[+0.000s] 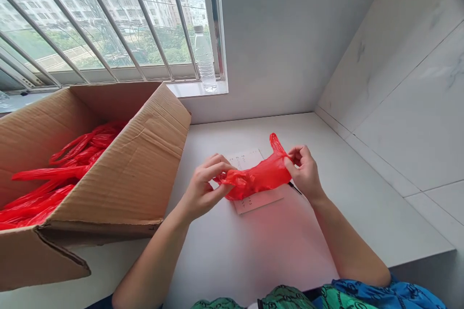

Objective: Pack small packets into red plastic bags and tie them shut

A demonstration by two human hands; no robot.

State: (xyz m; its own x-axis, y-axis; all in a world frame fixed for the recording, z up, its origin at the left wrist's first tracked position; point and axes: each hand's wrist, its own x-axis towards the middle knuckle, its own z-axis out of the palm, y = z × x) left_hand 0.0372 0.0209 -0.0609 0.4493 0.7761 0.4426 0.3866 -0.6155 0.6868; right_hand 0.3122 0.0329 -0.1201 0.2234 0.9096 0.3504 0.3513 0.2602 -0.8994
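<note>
A crumpled red plastic bag point(263, 175) is stretched between my two hands above the white tabletop. My left hand point(207, 184) pinches its left end between thumb and fingers. At the other end, my right hand point(303, 170) grips the bag, and one handle loop sticks up beside it. Beneath the bag lies a sheet of paper point(259, 202) with small printed marks, partly covered. A dark, thin object point(295, 188), perhaps a pen, shows just under my right hand, mostly hidden.
On the left stands an open cardboard box point(145, 154) with many red plastic bags point(78, 159) piled inside. A clear water bottle point(205, 60) is on the windowsill by the barred window. Walls border the white table point(362, 193) at the back and right.
</note>
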